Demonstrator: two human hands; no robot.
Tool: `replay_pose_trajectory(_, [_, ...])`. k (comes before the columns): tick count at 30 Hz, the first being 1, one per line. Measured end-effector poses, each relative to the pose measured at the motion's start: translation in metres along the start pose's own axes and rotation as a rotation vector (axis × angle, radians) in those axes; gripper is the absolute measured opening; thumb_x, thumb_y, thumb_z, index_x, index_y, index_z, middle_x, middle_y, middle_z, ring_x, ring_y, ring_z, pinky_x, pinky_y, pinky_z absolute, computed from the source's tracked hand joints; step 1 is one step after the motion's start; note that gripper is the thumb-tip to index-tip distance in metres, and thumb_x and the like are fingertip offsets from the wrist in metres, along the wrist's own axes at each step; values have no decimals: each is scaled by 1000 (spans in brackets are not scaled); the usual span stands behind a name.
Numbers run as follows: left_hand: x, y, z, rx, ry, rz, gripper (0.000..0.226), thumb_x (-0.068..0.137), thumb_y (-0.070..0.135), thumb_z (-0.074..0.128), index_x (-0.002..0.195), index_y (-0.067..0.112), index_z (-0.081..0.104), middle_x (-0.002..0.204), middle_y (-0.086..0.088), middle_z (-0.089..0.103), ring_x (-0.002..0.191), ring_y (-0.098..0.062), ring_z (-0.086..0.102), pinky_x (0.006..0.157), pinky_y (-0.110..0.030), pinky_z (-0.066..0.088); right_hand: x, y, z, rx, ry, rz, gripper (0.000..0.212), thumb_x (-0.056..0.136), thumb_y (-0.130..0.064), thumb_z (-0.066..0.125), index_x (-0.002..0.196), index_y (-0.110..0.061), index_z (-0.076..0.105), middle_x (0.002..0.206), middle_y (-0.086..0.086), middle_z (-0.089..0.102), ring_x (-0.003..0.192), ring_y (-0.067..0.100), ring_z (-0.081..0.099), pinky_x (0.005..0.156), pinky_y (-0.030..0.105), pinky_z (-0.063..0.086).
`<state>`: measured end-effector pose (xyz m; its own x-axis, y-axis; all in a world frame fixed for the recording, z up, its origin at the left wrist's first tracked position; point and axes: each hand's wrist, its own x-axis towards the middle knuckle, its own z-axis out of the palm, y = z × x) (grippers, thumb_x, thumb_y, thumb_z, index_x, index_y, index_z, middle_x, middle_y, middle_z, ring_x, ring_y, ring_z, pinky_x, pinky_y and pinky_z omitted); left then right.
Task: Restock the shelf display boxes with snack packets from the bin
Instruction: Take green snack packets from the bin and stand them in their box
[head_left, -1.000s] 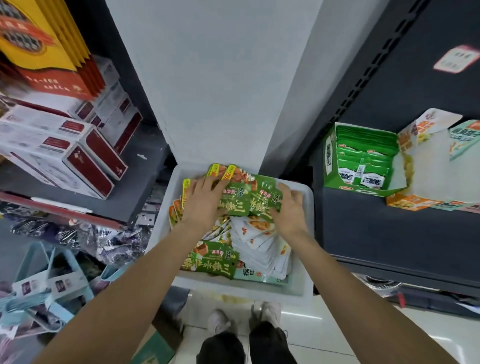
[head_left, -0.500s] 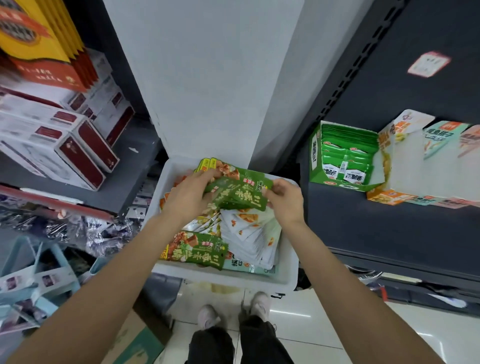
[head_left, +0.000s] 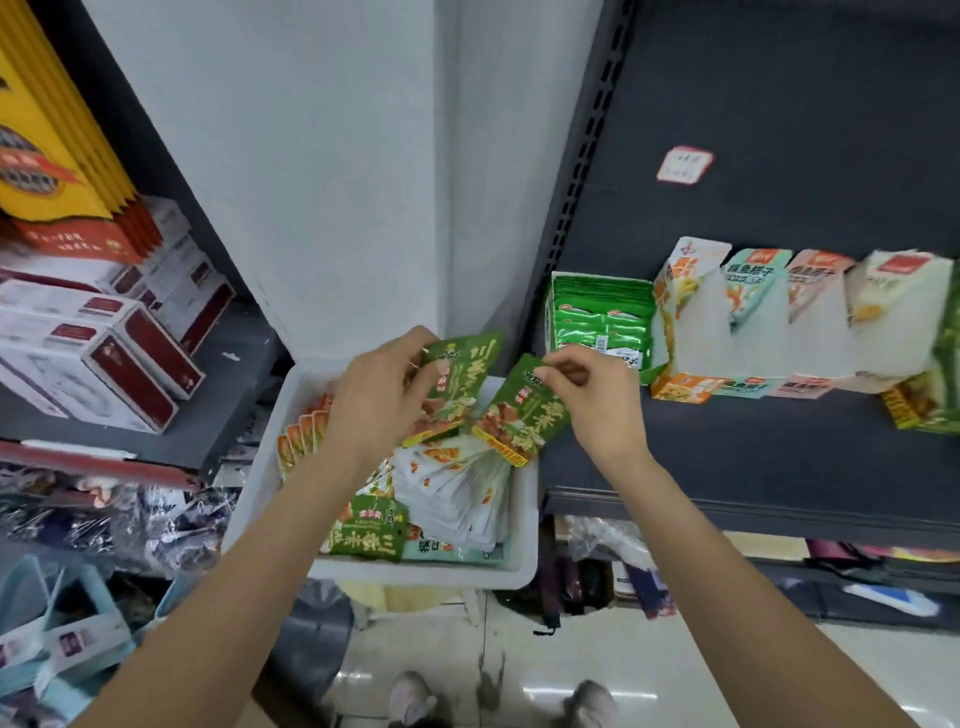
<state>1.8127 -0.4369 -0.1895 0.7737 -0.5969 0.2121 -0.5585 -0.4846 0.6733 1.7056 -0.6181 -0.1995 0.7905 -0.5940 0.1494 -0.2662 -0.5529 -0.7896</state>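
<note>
Above the white bin (head_left: 522, 519) at lower centre, the left hand (head_left: 374, 400) grips one green packet (head_left: 462, 376) and the right hand (head_left: 592, 395) pinches another (head_left: 524, 415), both now lifted clear toward the shelf's display boxes (head_left: 779, 322) at right.

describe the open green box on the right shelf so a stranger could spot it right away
Start at the dark shelf right of the white pillar. A row of display boxes stands along it; the green display box is at the row's left end, nearest the pillar. Unlike its pale neighbours, it is bright green and packed with shiny green packets.
</note>
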Motion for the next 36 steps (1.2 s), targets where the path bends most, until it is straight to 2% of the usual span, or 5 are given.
replay_pose_trajectory(9, [8,147,101,-22,83,178,18,94,26,55,105,16,64,95,-4,65,85,-26,60,77,-40,49,-13,83,-176,-116,42,-59,10,88,-10,64,94,-13,72,82,-10,64,78,6,58,70,15,40])
replay_pose_trajectory(14, [18,233,168,-26,115,240,11,92,19,58,99,12,64,92,-4,66,75,-25,59,69,-40,50,-17,134,-272,-159,103,-82,9,89,-11,63,92,-13,71,82,-9,64,76,4,57,66,6,41])
replay_pose_trajectory(18, [30,289,214,-65,91,259,10,92,19,58,99,14,64,95,-1,67,76,-23,60,69,-40,52,-15,166,-330,-155,157,-52,10,89,-10,63,93,-13,71,85,-9,65,79,6,60,75,20,48])
replay_pose_trajectory(23, [61,352,256,-154,82,264,10,91,18,59,97,13,64,84,3,66,67,-16,60,69,-33,49,2,193,-388,-148,240,-38,12,89,-6,62,96,-9,72,86,-9,64,74,-2,55,66,-2,38])
replay_pose_trajectory(36, [177,429,361,-379,-9,224,4,87,16,65,89,19,66,77,7,65,73,-11,66,73,-37,57,89,255,-481,-167,358,-29,9,86,-9,66,88,-14,73,77,-17,63,73,-10,58,69,1,39])
